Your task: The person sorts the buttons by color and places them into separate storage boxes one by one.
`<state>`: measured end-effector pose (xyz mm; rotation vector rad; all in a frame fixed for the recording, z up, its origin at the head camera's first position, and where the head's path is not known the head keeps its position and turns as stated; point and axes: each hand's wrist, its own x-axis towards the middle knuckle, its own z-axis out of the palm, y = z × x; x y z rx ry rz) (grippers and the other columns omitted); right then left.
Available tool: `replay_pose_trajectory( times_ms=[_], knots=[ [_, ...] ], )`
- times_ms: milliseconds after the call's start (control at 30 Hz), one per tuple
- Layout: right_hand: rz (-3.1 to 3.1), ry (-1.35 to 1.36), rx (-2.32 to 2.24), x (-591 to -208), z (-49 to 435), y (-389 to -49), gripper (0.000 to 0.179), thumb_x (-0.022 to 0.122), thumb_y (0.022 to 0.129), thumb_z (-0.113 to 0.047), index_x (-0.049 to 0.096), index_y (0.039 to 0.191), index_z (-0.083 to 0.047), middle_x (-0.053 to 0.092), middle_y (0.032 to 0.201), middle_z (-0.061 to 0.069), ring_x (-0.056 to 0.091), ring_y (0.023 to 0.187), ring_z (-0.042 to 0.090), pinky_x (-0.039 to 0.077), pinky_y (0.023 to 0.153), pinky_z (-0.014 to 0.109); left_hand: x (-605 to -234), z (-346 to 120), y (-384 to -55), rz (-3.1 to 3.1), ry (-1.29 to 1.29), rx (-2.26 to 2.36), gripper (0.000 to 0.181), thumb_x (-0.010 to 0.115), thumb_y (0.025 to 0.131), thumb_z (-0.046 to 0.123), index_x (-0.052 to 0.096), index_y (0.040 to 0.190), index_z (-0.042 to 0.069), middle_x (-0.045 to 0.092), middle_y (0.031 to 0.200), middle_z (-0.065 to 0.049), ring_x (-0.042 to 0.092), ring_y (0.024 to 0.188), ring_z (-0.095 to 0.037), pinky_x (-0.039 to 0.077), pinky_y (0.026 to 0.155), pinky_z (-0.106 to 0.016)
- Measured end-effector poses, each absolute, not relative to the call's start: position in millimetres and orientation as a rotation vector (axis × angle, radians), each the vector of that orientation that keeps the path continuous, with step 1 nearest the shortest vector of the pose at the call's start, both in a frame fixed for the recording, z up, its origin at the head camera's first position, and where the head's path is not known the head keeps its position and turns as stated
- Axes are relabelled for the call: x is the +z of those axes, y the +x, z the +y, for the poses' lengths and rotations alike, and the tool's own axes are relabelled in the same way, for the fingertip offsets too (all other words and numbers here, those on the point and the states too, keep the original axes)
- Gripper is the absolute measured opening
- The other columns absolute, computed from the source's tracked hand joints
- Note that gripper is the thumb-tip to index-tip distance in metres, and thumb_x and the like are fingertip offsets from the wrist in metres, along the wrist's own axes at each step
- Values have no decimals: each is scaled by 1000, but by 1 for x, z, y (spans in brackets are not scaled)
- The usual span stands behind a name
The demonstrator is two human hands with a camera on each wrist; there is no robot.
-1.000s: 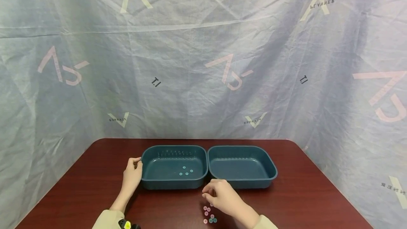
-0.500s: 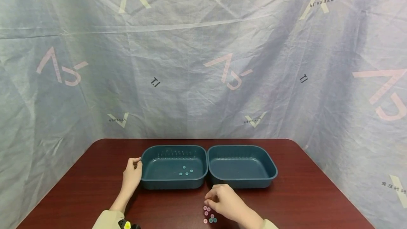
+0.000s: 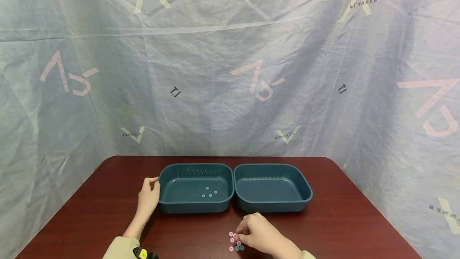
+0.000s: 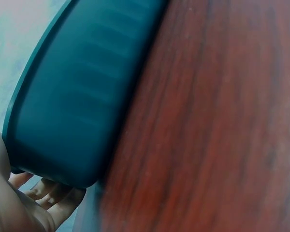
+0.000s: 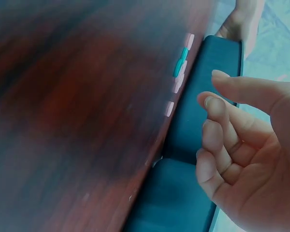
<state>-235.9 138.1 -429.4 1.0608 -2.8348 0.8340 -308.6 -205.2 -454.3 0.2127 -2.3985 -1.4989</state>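
My left hand (image 3: 148, 198) grips the left end of the left dark teal tray (image 3: 195, 207), with fingers curled at its wall in the left wrist view. Four-sided and shallow, that tray holds several small teal buttons (image 3: 210, 195). My right hand (image 3: 260, 233) hovers at the right side of a loose group of pink buttons (image 3: 231, 248) and teal buttons (image 3: 237, 248) on the table. In the right wrist view its thumb and index fingertip stand apart, nothing between them, and the other fingers are loosely curled. Part of the group's far right side is hidden behind this hand.
A matching right tray (image 3: 273, 207) stands against the left one, side by side. Both rest on a dark red wooden table (image 3: 194, 235). A grey printed cloth (image 3: 215, 131) hangs behind the table and along its sides.
My right hand has come nearer to me and slightly right, away from the trays and down beside the buttons. The left hand and the trays stay in place.
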Motion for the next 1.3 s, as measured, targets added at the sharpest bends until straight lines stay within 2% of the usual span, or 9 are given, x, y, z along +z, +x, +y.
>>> replay_pose_trajectory(
  times_ms=[133,367,567,933,1300],
  knots=[
    [-2823,1062,805,-429,139,-236,5,74,76,-10,76,81,-9,60,69,-14,45,60,-7,41,55,12,-453,-207,-309,-2400,210,-1503,43,27,102,25,36,134,-3,44,132,-31,44,120,-43,38,93,-55],
    [-2914,1031,884,-426,140,-233,5,75,76,-10,77,79,-13,58,67,-15,45,58,-7,41,53,14,-451,-208,-309,-2404,198,-1507,44,27,103,25,35,135,-3,42,133,-30,42,122,-43,37,94,-55],
    [-2991,1013,914,-429,141,-231,4,76,74,-12,76,76,-15,63,65,-15,48,54,-7,42,50,15,-452,-209,-309,-2404,189,-1513,45,26,102,26,35,135,-4,42,133,-29,42,122,-43,37,93,-55],
    [-2998,1022,910,-431,143,-231,6,78,71,-7,76,73,-12,67,70,-11,52,58,-8,43,53,14,-454,-207,-308,-2390,205,-1514,42,29,102,24,37,134,-2,44,132,-28,43,121,-42,37,94,-54],
    [-2970,1059,858,-431,141,-229,8,80,70,-8,75,69,-15,64,65,-15,50,56,-10,43,52,12,-457,-207,-310,-2398,204,-1519,43,29,102,24,36,135,-2,43,133,-29,43,122,-42,37,94,-54]
  ],
)
